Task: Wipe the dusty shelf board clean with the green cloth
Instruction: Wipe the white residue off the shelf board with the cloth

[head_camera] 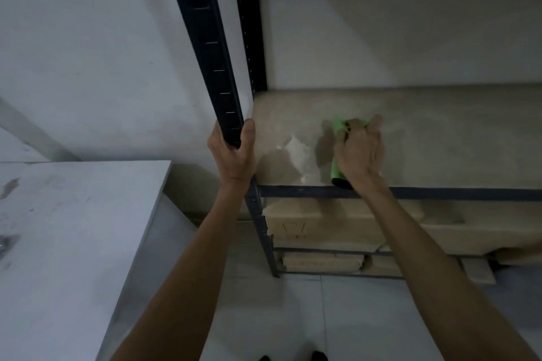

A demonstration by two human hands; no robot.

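Note:
The dusty shelf board (440,138) is a pale beige panel in a dark metal rack, with a whitish dust patch near its left front. My right hand (359,154) lies on top of the green cloth (337,126) and presses it onto the board near the front edge; green shows beyond the fingers and below the palm. My left hand (234,152) grips the rack's dark front upright post (205,38) at the board's left corner.
A white table (73,228) stands to the left, close to the rack. Lower shelves hold flat cardboard boxes (322,226). The rack's front rail (440,193) runs under my right wrist. A white wall is behind, and tiled floor below.

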